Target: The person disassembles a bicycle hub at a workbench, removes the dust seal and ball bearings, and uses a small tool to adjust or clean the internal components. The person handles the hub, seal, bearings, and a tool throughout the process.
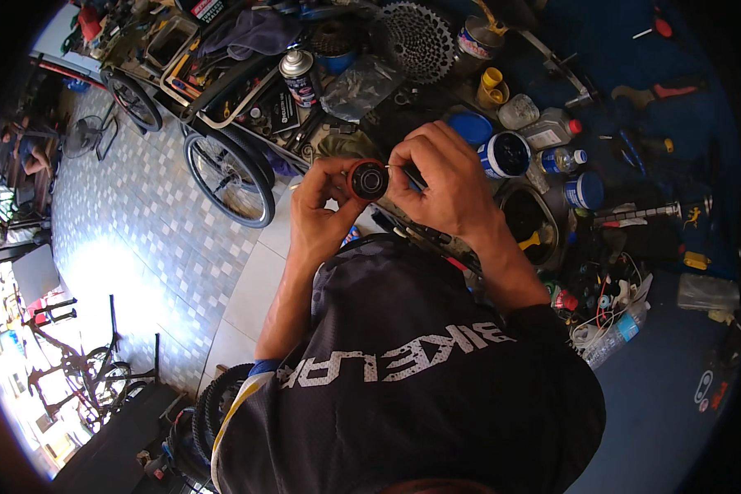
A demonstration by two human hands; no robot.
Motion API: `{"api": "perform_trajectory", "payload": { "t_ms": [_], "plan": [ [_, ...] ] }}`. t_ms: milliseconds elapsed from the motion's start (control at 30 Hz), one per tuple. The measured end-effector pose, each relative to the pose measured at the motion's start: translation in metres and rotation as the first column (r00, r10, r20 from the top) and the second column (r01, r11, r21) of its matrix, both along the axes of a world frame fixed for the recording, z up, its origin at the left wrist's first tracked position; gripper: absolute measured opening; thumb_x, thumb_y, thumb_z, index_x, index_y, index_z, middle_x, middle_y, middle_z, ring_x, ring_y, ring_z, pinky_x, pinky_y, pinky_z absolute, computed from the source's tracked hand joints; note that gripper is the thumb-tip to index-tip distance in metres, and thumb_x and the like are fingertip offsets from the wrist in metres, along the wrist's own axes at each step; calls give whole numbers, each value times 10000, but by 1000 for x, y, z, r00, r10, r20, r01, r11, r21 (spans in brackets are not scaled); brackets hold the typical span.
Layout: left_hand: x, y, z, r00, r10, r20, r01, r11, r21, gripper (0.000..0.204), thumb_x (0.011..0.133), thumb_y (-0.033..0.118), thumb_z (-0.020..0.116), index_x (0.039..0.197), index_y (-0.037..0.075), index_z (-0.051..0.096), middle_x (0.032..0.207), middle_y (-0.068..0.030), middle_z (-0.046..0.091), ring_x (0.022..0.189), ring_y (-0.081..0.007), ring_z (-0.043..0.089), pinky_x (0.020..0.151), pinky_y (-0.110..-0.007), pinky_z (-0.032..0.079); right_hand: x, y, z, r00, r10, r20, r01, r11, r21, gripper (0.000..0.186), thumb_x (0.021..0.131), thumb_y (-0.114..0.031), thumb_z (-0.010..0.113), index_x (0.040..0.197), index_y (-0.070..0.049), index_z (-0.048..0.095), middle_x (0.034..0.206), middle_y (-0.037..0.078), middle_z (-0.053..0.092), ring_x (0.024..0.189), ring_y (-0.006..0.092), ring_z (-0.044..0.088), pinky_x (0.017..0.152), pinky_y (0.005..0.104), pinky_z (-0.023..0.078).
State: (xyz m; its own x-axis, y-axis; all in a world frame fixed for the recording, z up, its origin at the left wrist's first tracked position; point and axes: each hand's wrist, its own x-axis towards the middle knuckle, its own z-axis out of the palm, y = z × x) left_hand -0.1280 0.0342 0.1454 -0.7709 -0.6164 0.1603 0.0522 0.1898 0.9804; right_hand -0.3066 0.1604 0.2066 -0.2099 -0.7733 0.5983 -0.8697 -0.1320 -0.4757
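My left hand (pixel 317 206) is closed around the edge of a small round part (pixel 368 180). It has a red-orange rim and dark concentric rings inside, like a bearing seat, and its open face is turned up. Close beside it, my right hand (pixel 453 185) pinches a thin tool; its pale tip (pixel 390 168) reaches the part's right edge, and a dark length (pixel 417 177) shows under the curled fingers. Whether the tip touches the part I cannot tell. Both hands are held in front of my chest, over the near edge of a cluttered workbench.
On the bench stand a spray can (pixel 299 78), a large cassette sprocket (pixel 414 41), a plastic bag (pixel 362 89), a white tub of dark grease (pixel 505 155), and a grey bottle (pixel 552 129). A bicycle wheel (pixel 229 177) stands left over the tiled floor (pixel 160 193).
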Motion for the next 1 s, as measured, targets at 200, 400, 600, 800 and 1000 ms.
{"api": "perform_trajectory", "payload": {
  "t_ms": [200, 400, 600, 800, 1000],
  "plan": [
    [-5, 5, 9, 997, 72, -37, -78, 976, -204, 407, 833, -79, 845, 1198, 22, 697, 1194, -73, 744, 877, -93, 660, 702, -246, 539, 1, -1, 3, 998, -25, -52, 26, 999, 23, 234, 749, 13, 786, 917, -52, 636, 902, 89, 649, 821, 301, 651, 717, 417, 522],
    [-11, 1, 10, 992, 116, -56, -128, 925, -358, 383, 804, -77, 856, 1145, 36, 723, 1193, -92, 746, 805, -109, 639, 654, -261, 528, -2, -5, 1, 994, -42, -105, 45, 999, 28, 246, 738, 18, 794, 919, -53, 644, 901, 75, 639, 815, 285, 640, 714, 409, 514],
    [-10, -1, 12, 993, 114, -38, -120, 902, -416, 397, 790, -67, 876, 1142, 34, 723, 1187, -97, 748, 781, -117, 633, 640, -261, 523, -2, -6, 3, 982, -56, -180, 63, 998, 28, 243, 744, 16, 803, 919, -56, 650, 910, 71, 638, 818, 277, 637, 718, 403, 515],
    [-10, 0, 11, 992, 118, -37, -123, 911, -393, 402, 785, -62, 883, 1145, 36, 734, 1143, -84, 747, 760, -110, 625, 631, -262, 515, -4, -6, 2, 976, -38, -215, 45, 999, 28, 244, 750, 16, 805, 935, -55, 661, 910, 72, 643, 816, 274, 637, 719, 401, 517],
    [-9, 0, 14, 993, 109, -48, -119, 911, -394, 406, 786, -80, 871, 1151, 39, 737, 1126, -74, 741, 762, -111, 623, 641, -261, 516, -6, -7, 2, 993, 26, -119, -20, 999, 47, 232, 750, 16, 795, 927, -44, 656, 904, 78, 636, 821, 283, 636, 730, 410, 515]
  ]
}}
